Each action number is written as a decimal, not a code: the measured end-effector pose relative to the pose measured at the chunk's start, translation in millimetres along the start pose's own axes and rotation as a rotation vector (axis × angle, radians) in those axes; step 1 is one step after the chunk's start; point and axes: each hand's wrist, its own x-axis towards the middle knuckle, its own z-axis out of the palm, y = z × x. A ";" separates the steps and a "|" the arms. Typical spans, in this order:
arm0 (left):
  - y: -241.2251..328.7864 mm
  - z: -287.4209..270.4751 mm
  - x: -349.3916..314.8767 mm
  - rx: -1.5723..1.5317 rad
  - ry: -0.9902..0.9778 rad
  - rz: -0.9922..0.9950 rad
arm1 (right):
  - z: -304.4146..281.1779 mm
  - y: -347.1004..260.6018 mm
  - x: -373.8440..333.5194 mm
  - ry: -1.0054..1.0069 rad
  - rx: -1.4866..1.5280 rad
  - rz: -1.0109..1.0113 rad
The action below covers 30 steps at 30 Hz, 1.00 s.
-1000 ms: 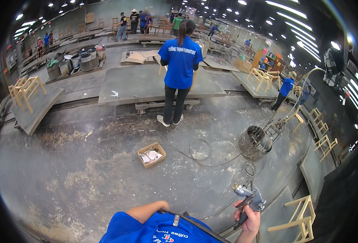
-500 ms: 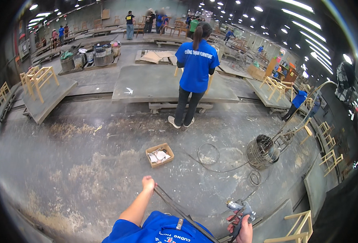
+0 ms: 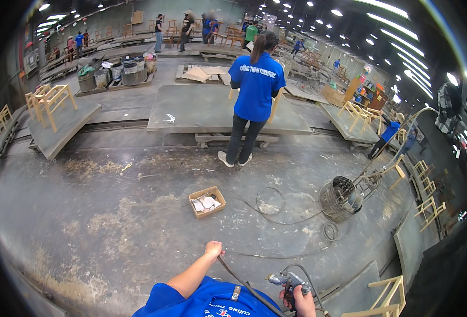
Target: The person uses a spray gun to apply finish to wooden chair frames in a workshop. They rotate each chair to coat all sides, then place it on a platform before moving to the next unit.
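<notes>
Before us on the stained floor (image 3: 138, 227), a box (image 3: 212, 211) and looped hose (image 3: 267, 214) lie short of the platform's (image 3: 196, 113) near edge, a basket (image 3: 333, 207) to their right.

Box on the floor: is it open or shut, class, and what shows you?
Open. No lid covers the box, and white pieces show inside it from above.

The spray gun (image 3: 283, 278) is silver-grey with a brass-yellow tip (image 3: 270, 277), the hose (image 3: 248, 287) dark grey; the box (image 3: 212, 211) is tan, its pieces (image 3: 207, 202) white. The grey floor (image 3: 143, 227) is blotched cream and brown, the shirt (image 3: 196, 296) blue.
</notes>
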 end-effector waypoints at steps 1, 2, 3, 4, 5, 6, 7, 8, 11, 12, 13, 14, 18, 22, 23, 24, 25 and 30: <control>0.7 3.1 -2.1 0.011 -0.027 -0.025 | -1.2 -1.2 -3.0 0.037 0.051 0.004; 3.8 5.0 -5.0 0.021 -0.053 -0.049 | -2.7 -2.4 -5.2 0.066 0.082 0.002; 8.3 6.1 -8.6 0.030 -0.060 -0.040 | -6.1 -4.0 -9.2 0.076 0.107 -0.013; 13.3 6.5 -12.7 0.039 -0.066 -0.032 | -10.0 -5.6 -12.8 0.089 0.137 -0.032; 18.6 7.3 -17.9 0.048 -0.072 -0.021 | -14.6 -7.6 -17.1 0.096 0.171 -0.057; 22.3 8.0 -23.5 0.067 -0.092 -0.023 | -19.5 -8.3 -22.5 0.103 0.209 -0.093; 25.3 9.4 -30.2 0.087 -0.110 -0.025 | -25.3 -10.0 -27.3 0.105 0.252 -0.139; 26.5 11.4 -37.0 0.107 -0.127 -0.028 | -33.1 -11.7 -33.3 0.092 0.305 -0.214; 23.2 19.3 -55.6 0.144 -0.265 -0.006 | -58.2 -15.8 -45.3 -0.051 0.485 -0.528; 20.2 22.1 -59.9 0.150 -0.279 -0.019 | -66.6 -17.2 -47.2 -0.145 0.536 -0.638; 16.3 25.0 -63.1 0.156 -0.293 -0.032 | -73.8 -17.9 -47.1 -0.252 0.582 -0.732; 12.2 27.5 -64.6 0.171 -0.311 -0.061 | -80.5 -18.8 -46.8 -0.328 0.603 -0.781; -3.6 30.7 -61.5 0.247 -0.204 -0.036 | -98.6 -21.5 -37.8 -0.632 0.654 -0.887; 7.7 20.0 -60.0 0.548 0.044 0.357 | -108.2 -28.8 -26.6 -0.883 0.660 -0.883; 18.6 16.2 -62.8 0.515 0.057 0.427 | -108.4 -32.3 -24.1 -0.942 0.655 -0.866; 34.4 12.1 -66.6 0.488 0.075 0.485 | -108.4 -37.3 -23.0 -1.000 0.644 -0.851; 55.5 7.0 -71.0 0.355 -0.052 0.486 | -105.6 -42.1 -19.9 -1.051 0.635 -0.818; 177.7 -7.4 -141.3 0.025 -0.365 0.677 | -94.9 -75.6 -11.2 -1.283 0.510 -0.684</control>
